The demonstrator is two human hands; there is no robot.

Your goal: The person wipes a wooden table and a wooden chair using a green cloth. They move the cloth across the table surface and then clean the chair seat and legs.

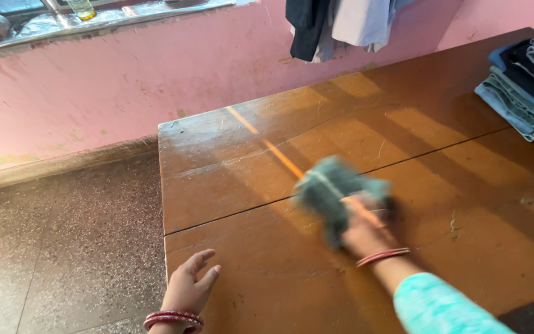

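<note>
Blur smears the right hand [366, 232] and the teal cloth [335, 192] it clutches at centre frame, so the fingers are hard to make out, though they are bunched around the cloth, which lies pressed on the brown table [248, 154] with its long axis running from upper left to lower right. The left hand [190, 284], cut off at the bottom edge, rests with fingers spread on the table's near left corner, holding nothing. Folded clothes [523, 86] are cropped at the right edge, hanging garments [341, 25] at the top, and a small yellowish glass [83, 8] on the upper-left sill is half out of frame
</note>
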